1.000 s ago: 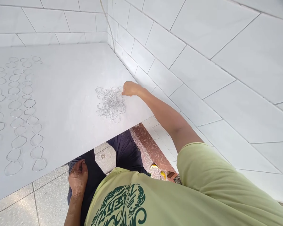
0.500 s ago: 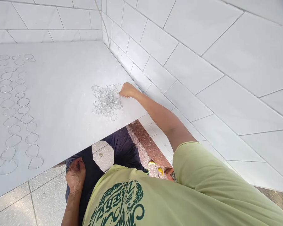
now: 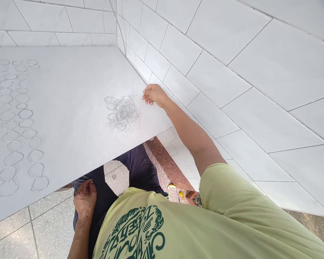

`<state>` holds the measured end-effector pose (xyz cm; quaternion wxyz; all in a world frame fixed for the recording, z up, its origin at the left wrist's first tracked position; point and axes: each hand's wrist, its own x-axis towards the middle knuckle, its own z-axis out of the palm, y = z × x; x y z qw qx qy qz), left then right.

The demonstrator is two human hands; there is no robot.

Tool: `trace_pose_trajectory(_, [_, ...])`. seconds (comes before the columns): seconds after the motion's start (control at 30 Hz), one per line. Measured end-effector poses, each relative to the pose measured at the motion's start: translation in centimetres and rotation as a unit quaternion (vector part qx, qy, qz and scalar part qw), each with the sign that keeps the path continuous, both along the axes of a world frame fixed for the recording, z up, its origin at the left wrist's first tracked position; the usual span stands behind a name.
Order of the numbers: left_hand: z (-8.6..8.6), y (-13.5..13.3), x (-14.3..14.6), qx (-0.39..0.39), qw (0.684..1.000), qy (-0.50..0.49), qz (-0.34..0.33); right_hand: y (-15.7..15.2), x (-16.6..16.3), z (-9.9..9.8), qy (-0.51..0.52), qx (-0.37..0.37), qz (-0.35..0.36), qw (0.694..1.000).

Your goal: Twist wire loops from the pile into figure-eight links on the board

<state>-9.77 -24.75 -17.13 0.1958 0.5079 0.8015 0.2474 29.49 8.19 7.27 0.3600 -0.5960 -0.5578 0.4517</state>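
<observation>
A tangled pile of thin wire loops (image 3: 122, 113) lies on the white tabletop (image 3: 70, 108). Just right of the pile and slightly above the surface, my right hand (image 3: 153, 95) is closed in a pinch. A faint thin wire (image 3: 140, 107) hangs from its fingertips. Down on my thigh, below the table's front edge, my left hand (image 3: 85, 199) is curled closed. Whether anything is inside its fingers is hidden. Rows of wire figure-eight shapes (image 3: 24, 114) are laid out flat at the left of the table.
A white tiled wall (image 3: 205, 82) borders the table's right side, and another tiled wall (image 3: 43, 18) stands behind it. A pale cable (image 3: 119, 25) runs down the corner. Yellow bits (image 3: 181, 195) lie on the floor below.
My right hand has lifted away from the pile's right edge, moving right and back with a thin wire at its fingertips. My left hand stays on the thigh.
</observation>
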Motion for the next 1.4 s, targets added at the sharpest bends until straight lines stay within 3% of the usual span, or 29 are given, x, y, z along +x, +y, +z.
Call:
trace_pose_trajectory(0.3, [0.2, -0.4, -0.2, 0.026, 1.000, -0.010, -0.015, -0.9, -1.1, -1.9, 0.015, -0.022, 0.019, 0.999])
trace_pose_trajectory(0.5, [0.7, -2.4, 1.2, 0.103, 0.990, -0.030, -0.094, -2.0, -2.1, -2.8, -0.013, 0.034, 0.065, 0.997])
trace_pose_trajectory(0.67, [3.8, -3.4, 4.5, 0.169, 0.969, -0.042, -0.175, -1.7, -3.1, -3.1, -0.129, 0.065, 0.087, 0.986])
trace_pose_trajectory(0.8, [6.9, -2.5, 6.4, 0.208, 0.952, -0.033, -0.224, -0.1, -2.6, -4.0, -0.234, 0.096, 0.059, 0.966])
trace_pose_trajectory(0.97, [7.8, -1.2, 6.6, 0.227, 0.945, -0.028, -0.233, -0.5, -2.5, -4.2, -0.369, 0.201, -0.006, 0.907])
trace_pose_trajectory(1.03, [7.4, -1.2, 6.5, 0.220, 0.947, -0.031, -0.233, -2.3, -3.7, -3.7, -0.390, 0.239, 0.044, 0.888])
trace_pose_trajectory(1.1, [7.1, -1.4, 6.6, 0.207, 0.948, -0.034, -0.239, -4.5, -5.5, -3.2, -0.382, 0.256, 0.175, 0.871])
trace_pose_trajectory(1.2, [6.9, -2.0, 6.7, 0.198, 0.948, -0.038, -0.248, -7.0, -8.3, -2.9, -0.396, 0.250, 0.357, 0.808])
trace_pose_trajectory(1.3, [7.0, -2.5, 6.7, 0.197, 0.950, -0.042, -0.240, -7.6, -10.0, -3.0, -0.469, 0.244, 0.394, 0.752])
trace_pose_trajectory(1.4, [6.8, -3.0, 6.3, 0.191, 0.953, -0.042, -0.232, -7.3, -10.0, -3.0, -0.482, 0.267, 0.379, 0.743])
